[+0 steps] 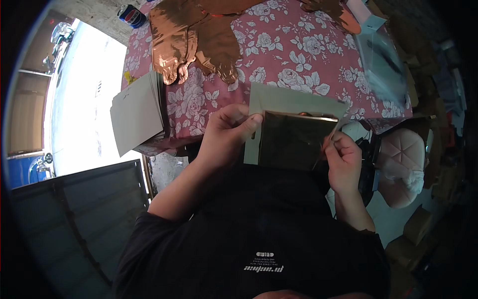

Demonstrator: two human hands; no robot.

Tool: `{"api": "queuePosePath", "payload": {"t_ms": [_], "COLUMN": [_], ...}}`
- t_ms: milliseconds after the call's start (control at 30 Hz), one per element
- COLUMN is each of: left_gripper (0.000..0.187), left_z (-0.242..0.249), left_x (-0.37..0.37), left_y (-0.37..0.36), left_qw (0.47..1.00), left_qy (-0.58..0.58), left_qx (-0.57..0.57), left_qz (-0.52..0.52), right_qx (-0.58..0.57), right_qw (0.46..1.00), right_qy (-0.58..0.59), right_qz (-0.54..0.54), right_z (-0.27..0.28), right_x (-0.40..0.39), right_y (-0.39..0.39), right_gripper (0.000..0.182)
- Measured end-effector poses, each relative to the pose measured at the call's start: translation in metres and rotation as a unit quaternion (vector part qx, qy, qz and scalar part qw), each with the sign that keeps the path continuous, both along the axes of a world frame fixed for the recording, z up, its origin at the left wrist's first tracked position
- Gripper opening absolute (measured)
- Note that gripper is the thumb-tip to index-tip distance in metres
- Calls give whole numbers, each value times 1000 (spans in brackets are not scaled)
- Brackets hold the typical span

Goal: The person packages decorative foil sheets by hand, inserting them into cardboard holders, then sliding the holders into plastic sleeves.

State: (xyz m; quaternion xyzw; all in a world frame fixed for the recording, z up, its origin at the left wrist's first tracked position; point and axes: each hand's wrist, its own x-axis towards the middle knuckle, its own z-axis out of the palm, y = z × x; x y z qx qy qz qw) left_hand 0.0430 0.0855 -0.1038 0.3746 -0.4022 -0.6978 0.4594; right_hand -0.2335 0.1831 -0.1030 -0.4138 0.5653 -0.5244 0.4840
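Note:
My left hand [226,132] is closed in a pinch, thumb on top, at the left edge of a pale cardboard sheet [279,96] and the folded foil on it. The dark, shiny folded foil [291,142] is rectangular, with a bright copper upper edge. My right hand [344,157] pinches the foil's right edge between thumb and fingers. Both hands hold this bundle in front of my body, at the near edge of the table. Further back on the table lies a crumpled copper-coloured foil piece [174,37] with scalloped ends.
A pink tablecloth [303,45] with white roses covers the table. At its left corner lies a stack of pale cardboard sheets [137,114]; a blue can [132,17] stands behind. Clear plastic packaging [383,70] lies at right. A cushioned stool [401,167] stands on the floor at right.

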Motion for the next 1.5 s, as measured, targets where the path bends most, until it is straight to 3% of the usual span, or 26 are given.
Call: {"api": "queuePosePath", "payload": {"t_ms": [267,333,433,567,633,767,833,933,1067,1167,1233,1267,1333,1433,1500], "left_gripper": [12,15,21,17,13,11,13,16,17,17,18,18,13,12,14], "left_z": [-2,-4,3,14,2,-3,-1,13,22,26,19,18,20,17,15], "left_x": [11,18,8,0,9,16,22,15,4,2,9,9,7,9,9], "left_y": [-1,-6,-7,-3,-3,1,-1,1,2,2,-4,-3,-3,-4,-1], "left_qw": [998,995,998,998,995,992,986,997,998,1000,990,990,994,984,992], "left_qy": [40,-18,-35,27,-66,-115,-127,-24,3,5,-130,-131,27,69,19], "left_qx": [37,77,26,64,-45,-24,-28,50,14,16,17,17,85,143,101], "left_qz": [-35,-63,-42,-7,-58,-45,-100,-62,-61,-3,-47,-47,-64,-81,-77], "right_qx": [4,38,40,6,10,26,39,32,34,55,55,56,46,54,43], "right_qw": [999,996,994,995,997,995,989,985,987,985,986,986,988,989,992], "right_qy": [-41,-65,-98,-98,-71,-88,-142,-169,-157,-162,-157,-158,-149,-132,-111], "right_qz": [31,37,18,-25,-36,-33,-15,12,11,-31,-27,-27,-14,-27,-29], "right_z": [1,0,2,6,4,-4,-3,-3,8,10,9,9,6,6,5], "right_x": [-6,-10,-11,-10,-9,-7,-9,-18,-8,1,3,2,0,-4,-3], "right_y": [2,2,2,-1,-1,1,0,1,-4,-5,-5,-4,-4,-4,-2], "right_gripper": [10,8,11,11,14,12,12,11,11,11,10,10,9,9,9]}}
